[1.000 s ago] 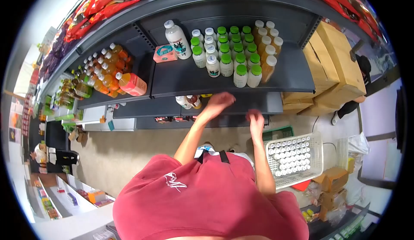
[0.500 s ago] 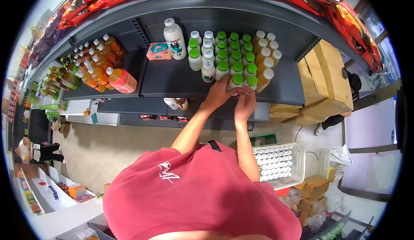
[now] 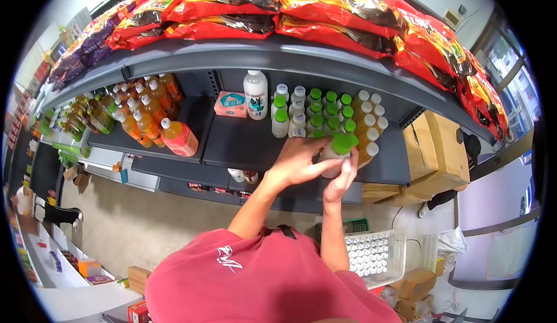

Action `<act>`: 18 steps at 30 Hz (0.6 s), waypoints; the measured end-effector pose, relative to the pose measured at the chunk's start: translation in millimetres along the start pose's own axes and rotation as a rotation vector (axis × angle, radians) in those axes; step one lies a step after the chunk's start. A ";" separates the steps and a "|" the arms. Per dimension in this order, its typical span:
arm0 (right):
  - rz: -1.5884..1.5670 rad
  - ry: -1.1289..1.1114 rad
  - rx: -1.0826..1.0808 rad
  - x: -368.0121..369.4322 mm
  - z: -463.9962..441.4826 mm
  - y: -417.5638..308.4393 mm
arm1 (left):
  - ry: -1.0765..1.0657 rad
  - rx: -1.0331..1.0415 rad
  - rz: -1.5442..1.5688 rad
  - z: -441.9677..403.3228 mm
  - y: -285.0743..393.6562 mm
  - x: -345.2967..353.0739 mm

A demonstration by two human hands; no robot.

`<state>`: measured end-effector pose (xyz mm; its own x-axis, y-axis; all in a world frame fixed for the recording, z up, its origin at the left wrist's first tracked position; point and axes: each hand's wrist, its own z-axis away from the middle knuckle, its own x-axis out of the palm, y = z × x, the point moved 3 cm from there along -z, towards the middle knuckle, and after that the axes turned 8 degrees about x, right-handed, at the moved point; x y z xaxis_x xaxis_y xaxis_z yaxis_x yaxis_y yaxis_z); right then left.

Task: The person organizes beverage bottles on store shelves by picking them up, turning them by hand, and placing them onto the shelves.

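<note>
In front of the shelf edge I have a white bottle with a green cap [image 3: 341, 143] between both hands. My left hand [image 3: 295, 161] is closed around its left side, with the thumb across the front. From the right and below, the fingers of my right hand [image 3: 342, 182] press against the same bottle. Just behind are rows of green-capped bottles [image 3: 331, 111], partly covered by my hands. White-capped bottles [image 3: 298, 107] line their left, and yellowish bottles with white caps [image 3: 371, 123] stand to the right.
A tall white bottle [image 3: 256, 95] and a pink box [image 3: 231, 104] sit left on the shelf [image 3: 238, 149]. Orange drinks [image 3: 152, 111] fill the neighbouring section. Red snack bags [image 3: 342, 9] lie overhead. Below right is a crate [image 3: 397, 265] of white-capped bottles; cardboard boxes [image 3: 444, 154] are stacked beside.
The green-capped bottle has come up and toward me off its row, with both hands on it. The view has tilted up, showing more of the red bags.
</note>
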<state>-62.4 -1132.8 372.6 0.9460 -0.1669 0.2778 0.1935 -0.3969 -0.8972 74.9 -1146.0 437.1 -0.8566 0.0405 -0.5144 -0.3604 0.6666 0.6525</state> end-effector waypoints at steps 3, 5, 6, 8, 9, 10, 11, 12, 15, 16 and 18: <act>-0.101 0.062 0.090 28.2 -8.1 -27.2 | 0.209 0.170 -0.056 -15.9 14.1 -14.2; -0.181 0.047 0.099 44.4 -13.5 -37.0 | 0.334 0.219 -0.103 -17.6 18.9 -21.6; -0.222 0.041 0.108 50.7 -13.9 -39.6 | 0.375 0.215 -0.138 -14.3 22.2 -24.3; -0.265 -0.046 0.096 60.2 -9.5 -41.1 | 0.401 0.192 -0.177 -4.4 21.4 -25.0; -0.285 -0.082 0.099 66.0 -3.7 -42.2 | 0.461 0.216 -0.058 -1.8 17.5 -24.6; -0.362 -0.003 0.136 78.7 5.5 -48.0 | 0.515 0.229 0.066 1.3 13.6 -20.9; -0.227 -0.033 0.113 77.9 9.3 -44.9 | 0.563 0.229 0.194 10.0 11.0 -16.7; -0.169 -0.092 0.090 80.5 13.5 -44.7 | 0.526 0.077 0.308 19.8 12.0 -18.2; -0.143 -0.209 0.105 87.4 21.4 -40.1 | 0.566 0.025 0.428 40.0 3.7 -22.3; -0.160 -0.195 0.112 90.6 24.6 -39.6 | 0.566 0.036 0.453 42.9 2.4 -25.0; -0.165 -0.173 0.121 96.1 31.1 -41.1 | 0.577 0.074 0.540 44.9 3.8 -30.9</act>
<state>28.6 -1104.4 425.6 0.9273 0.0517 0.3707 0.3689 -0.2932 -0.8820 116.5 -1111.3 430.5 -0.9694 -0.0061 0.2453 0.1677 0.7133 0.6805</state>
